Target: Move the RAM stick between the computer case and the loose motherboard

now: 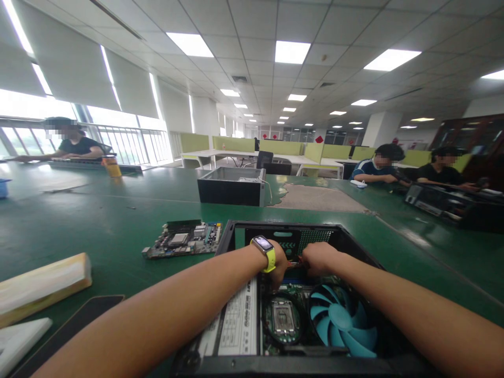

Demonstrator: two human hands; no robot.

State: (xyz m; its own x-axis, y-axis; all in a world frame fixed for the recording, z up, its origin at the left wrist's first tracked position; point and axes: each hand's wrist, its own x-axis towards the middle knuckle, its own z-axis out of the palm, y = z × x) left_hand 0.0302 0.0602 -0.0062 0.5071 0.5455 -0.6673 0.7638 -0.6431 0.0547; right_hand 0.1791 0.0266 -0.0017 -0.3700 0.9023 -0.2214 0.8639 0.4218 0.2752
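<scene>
An open black computer case [236, 236] lies on the green table in front of me. Inside it are a motherboard with a bare CPU socket [282, 319], a blue fan [342, 321] and a white-labelled power supply [236, 328]. Both my hands reach deep into the case near its back wall. My left hand [280, 265], with a yellow-strapped watch on the wrist, curls downward. My right hand [318, 258] is closed beside it. Something small and reddish shows between the two hands; I cannot make out what it is.
A loose green motherboard [183, 239] lies left of the case. Another open case [231, 188] stands farther back. A tan box [41, 286] and white item [18, 344] sit at my near left. Three people sit at the table's far sides, with equipment [441, 202] at right.
</scene>
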